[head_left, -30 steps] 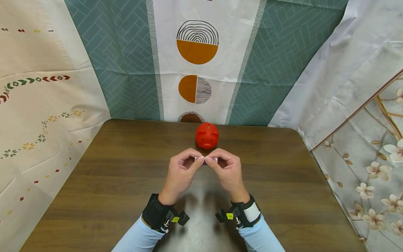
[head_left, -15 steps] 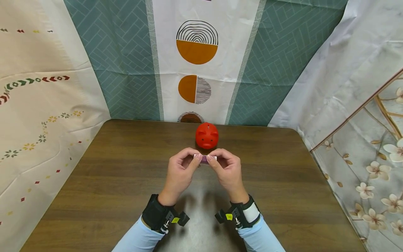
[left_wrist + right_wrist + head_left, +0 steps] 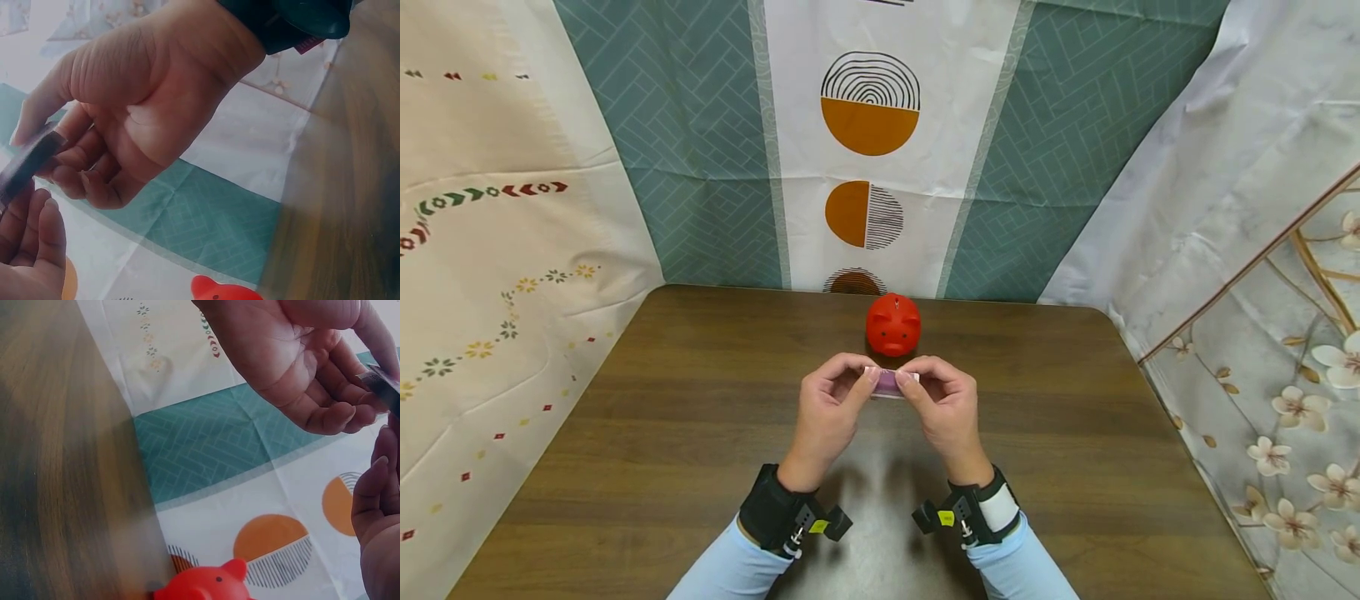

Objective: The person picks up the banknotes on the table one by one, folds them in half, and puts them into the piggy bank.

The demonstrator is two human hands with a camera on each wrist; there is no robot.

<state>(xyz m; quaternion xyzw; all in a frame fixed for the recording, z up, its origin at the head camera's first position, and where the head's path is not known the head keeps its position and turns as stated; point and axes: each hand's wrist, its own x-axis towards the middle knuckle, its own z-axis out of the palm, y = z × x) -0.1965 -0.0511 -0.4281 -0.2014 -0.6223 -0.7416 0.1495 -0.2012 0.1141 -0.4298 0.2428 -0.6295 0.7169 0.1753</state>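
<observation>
A small purple strip with white ends, which looks like a folded banknote [image 3: 887,383], is stretched between both hands over the table. My left hand [image 3: 829,408] pinches one end between thumb and forefinger. At the other end, my right hand [image 3: 946,408] holds it the same way. In the left wrist view the banknote [image 3: 26,164] looks dark and narrow, seen nearly edge-on. Just beyond the fingertips a red piggy bank [image 3: 892,327] stands with its snout towards me and a slot on top. Neither hand touches it.
The brown wooden table [image 3: 685,400] reaches back to a hanging cloth [image 3: 700,150] in green and white. A cream patterned cloth [image 3: 512,275] hangs on the left, a flowered one [image 3: 1240,333] on the right. Each wrist wears a strapped camera [image 3: 835,521].
The banknote's purple face has come into view between the thumbs, which have drawn slightly apart. Both hands keep their hold, and the piggy bank stays in place.
</observation>
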